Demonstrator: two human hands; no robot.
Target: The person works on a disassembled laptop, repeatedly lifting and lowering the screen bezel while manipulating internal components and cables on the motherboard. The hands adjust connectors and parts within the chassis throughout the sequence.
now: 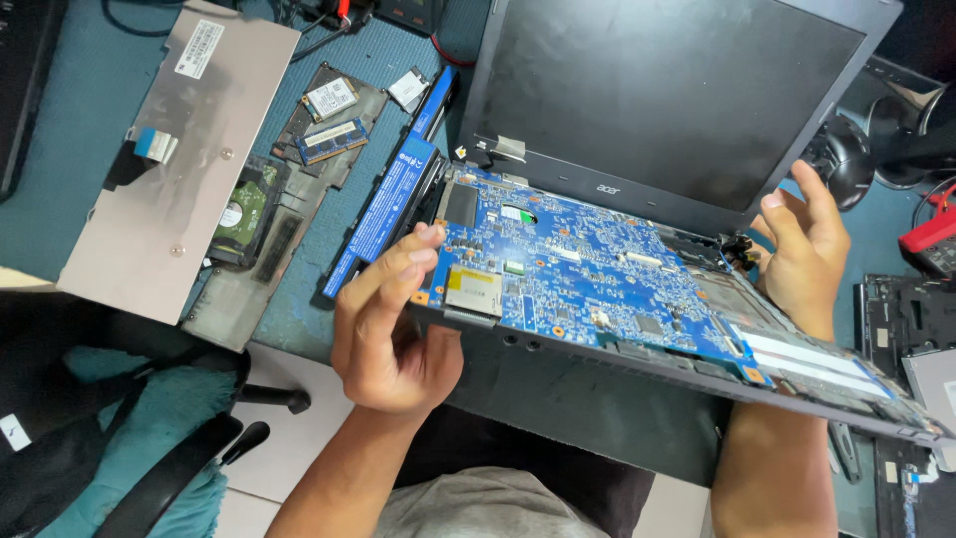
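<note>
My left hand [393, 329] sits at centre frame, fingers and thumb pinching the left edge of the blue motherboard [588, 274], which lies in the opened laptop base [617, 389] tilted up across the middle of the frame. My right hand [802, 249], at right of centre, has its fingers curled around the far edge of that base near the hinge; how tightly it grips I cannot tell. The dark laptop screen [677, 90] stands open at upper right. A long blue battery [383, 214] lies just left of the board. At upper left rests the upturned silver keyboard [179, 159], with a hard drive [244, 214] and two memory sticks [332, 125] beside it on the teal mat [60, 189]
</note>
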